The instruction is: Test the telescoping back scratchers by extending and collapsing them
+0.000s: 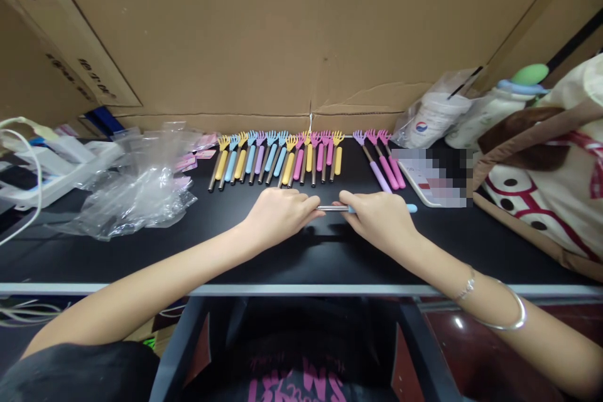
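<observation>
Between both fists a back scratcher lies level above the black table, its steel shaft showing in the gap. My left hand is closed around the shaft side; whatever part is inside the fist is hidden. The light-blue grip, its end poking out past the palm, is wrapped by my right hand. Beyond the hands, a row of back scratchers in yellow, blue, purple and pink lies with claw heads pointing away. To the right of that row lie a purple back scratcher and two pink ones.
A heap of clear plastic bags lies at left, beside a white power strip with cables. At right are a phone, a bagged Pepsi cup, a bottle and a cloth bag. Cardboard walls the back.
</observation>
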Motion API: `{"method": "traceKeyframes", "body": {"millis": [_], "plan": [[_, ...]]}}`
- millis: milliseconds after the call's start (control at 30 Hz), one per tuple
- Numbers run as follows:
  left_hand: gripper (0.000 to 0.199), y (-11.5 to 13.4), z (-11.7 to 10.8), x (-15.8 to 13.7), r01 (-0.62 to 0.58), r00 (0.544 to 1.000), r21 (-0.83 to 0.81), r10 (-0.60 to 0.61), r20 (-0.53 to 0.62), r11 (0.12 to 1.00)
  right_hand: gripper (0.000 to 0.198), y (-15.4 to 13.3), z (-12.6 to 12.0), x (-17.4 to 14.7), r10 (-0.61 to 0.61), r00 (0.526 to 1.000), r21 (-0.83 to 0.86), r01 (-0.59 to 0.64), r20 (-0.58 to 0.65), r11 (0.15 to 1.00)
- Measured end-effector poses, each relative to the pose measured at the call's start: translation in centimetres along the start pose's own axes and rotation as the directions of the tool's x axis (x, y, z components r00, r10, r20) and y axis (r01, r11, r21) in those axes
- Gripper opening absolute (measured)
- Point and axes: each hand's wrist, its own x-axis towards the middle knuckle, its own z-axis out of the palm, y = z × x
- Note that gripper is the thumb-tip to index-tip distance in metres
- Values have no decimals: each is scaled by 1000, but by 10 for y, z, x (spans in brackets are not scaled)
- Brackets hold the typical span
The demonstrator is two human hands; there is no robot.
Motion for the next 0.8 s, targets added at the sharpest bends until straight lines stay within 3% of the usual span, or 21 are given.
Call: {"method": "traceKeyframes", "body": {"millis": [167,333,500,667,800], "plan": [[38,4,2,2,-19,998,4,19,-65,1000,27,-6,1,-1,-127,985,17,130,-121,991],[35,-5,-5,1,-39,995,85,46,-86,996,32,6,1,1,-171,963,-50,164,-208,985],[40,-53,-11,-19,-20,999,205,29,-42,979,35,66,13,0,-116,971,-136,88,-210,987],[43,-105,-15,-44,-6,1000,326,1,15,945,36,130,20,-5,-55,990,-211,26,-132,977],[49,-135,-18,-63,81,994,285,-98,46,955,38,173,32,-12,-47,981,-282,-8,-187,959]]}}
